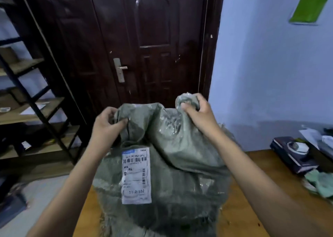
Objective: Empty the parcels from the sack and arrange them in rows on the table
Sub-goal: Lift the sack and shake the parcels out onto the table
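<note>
Grey-green woven plastic sack [167, 164], still full on the wooden table [270, 200], is gripped by its top corners, left hand [106, 123] pinching, right hand [196, 110] fisted; tipping parcels out likely comes next.

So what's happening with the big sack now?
Left hand and right hand both gripping sack top. Sack on table, no parcels out. Nothing blocking.

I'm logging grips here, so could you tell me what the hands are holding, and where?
Both hands grip the grey-green sack at its bunched top: left hand, right hand.

Wooden table [252, 209] bears sack [171, 191], dark box [292, 155].
</note>
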